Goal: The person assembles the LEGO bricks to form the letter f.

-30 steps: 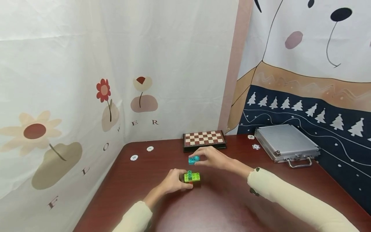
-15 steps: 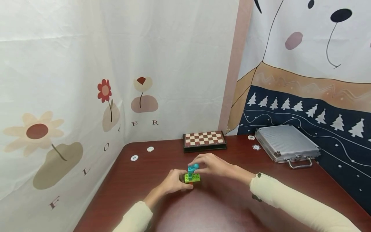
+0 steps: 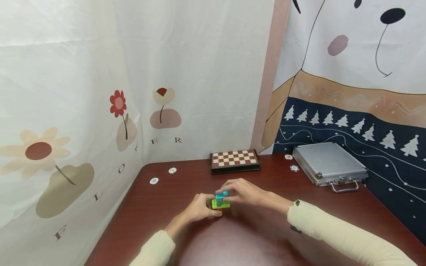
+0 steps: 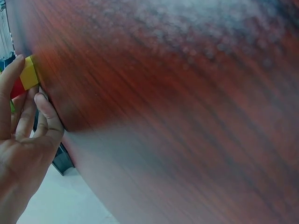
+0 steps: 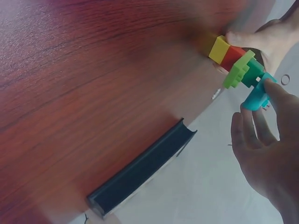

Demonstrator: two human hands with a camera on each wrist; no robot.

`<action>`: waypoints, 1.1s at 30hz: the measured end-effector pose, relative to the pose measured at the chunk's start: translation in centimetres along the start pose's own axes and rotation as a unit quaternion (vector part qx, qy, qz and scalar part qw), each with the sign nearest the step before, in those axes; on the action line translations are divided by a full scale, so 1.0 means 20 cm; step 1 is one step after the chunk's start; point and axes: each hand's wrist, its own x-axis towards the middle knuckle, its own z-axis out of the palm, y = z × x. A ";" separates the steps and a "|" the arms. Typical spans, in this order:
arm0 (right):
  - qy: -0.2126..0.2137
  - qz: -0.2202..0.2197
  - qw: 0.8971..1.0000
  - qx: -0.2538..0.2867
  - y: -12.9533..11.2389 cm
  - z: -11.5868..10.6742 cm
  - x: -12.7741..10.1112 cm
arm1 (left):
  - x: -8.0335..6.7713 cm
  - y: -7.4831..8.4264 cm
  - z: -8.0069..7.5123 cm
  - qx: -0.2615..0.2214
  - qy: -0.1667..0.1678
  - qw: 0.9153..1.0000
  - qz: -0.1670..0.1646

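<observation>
Near the middle of the dark red table (image 3: 253, 236), well clear of its edges, the left hand (image 3: 199, 208) pinches the base of a small block stack (image 3: 220, 203) while the right hand (image 3: 244, 192) pinches a teal block (image 3: 222, 194) sitting on top of it. Printed cloth hangs behind and on both sides. At the far edge a chessboard box (image 3: 235, 160) and a silver case (image 3: 329, 164) lie closed, with poker chips (image 3: 154, 181) scattered near them.
</observation>
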 end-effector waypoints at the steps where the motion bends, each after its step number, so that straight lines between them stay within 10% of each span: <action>1: 0.000 0.001 1.000 0.003 0.00 0.00 0.00 | 0.00 0.00 0.00 -0.001 0.000 1.000 0.000; 33: 0.001 -0.024 0.999 -0.038 -0.01 0.03 -0.02 | 0.00 0.01 0.00 -0.001 -0.003 1.000 0.005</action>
